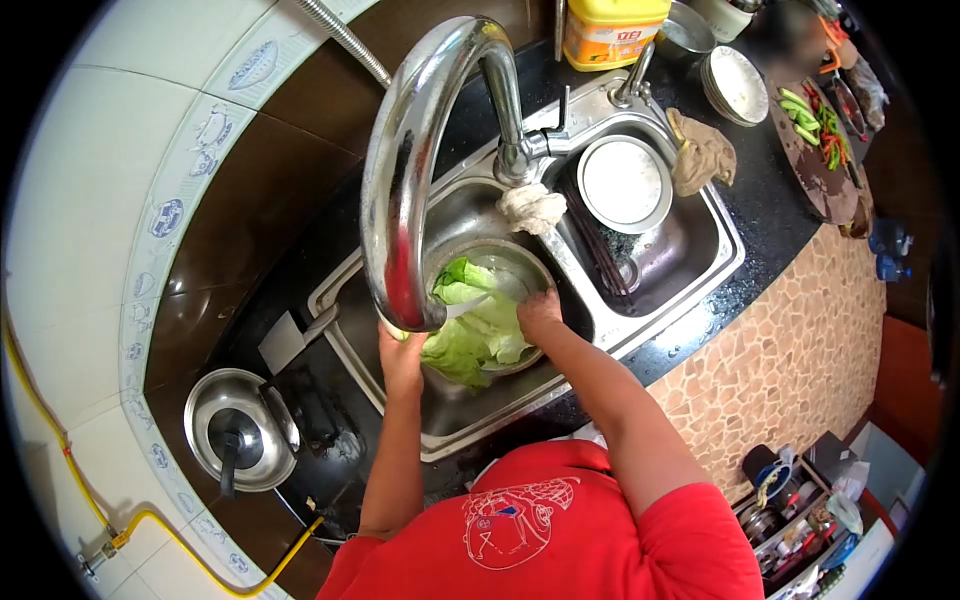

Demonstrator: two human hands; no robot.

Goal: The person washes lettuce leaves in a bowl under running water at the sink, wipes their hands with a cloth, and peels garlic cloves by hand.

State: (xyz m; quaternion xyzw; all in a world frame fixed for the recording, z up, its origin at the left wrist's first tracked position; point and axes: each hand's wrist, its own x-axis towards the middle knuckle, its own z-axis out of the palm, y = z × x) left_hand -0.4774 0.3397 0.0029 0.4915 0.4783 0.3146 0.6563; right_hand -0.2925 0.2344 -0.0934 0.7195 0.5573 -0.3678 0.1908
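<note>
Green lettuce leaves lie in a round metal basin in the left sink bowl. Water runs onto them from the curved chrome faucet. My left hand is at the basin's left side, closed at a pale lettuce stem; the faucet's end hides part of its fingers. At the right side of the basin, my right hand is closed on the edge of the lettuce, its fingertips partly hidden.
A white bowl and dark chopsticks sit in the right sink bowl. Cloths lie at the sink's edge. Cut vegetables rest on a round board at right. A lidded steel pan stands at left.
</note>
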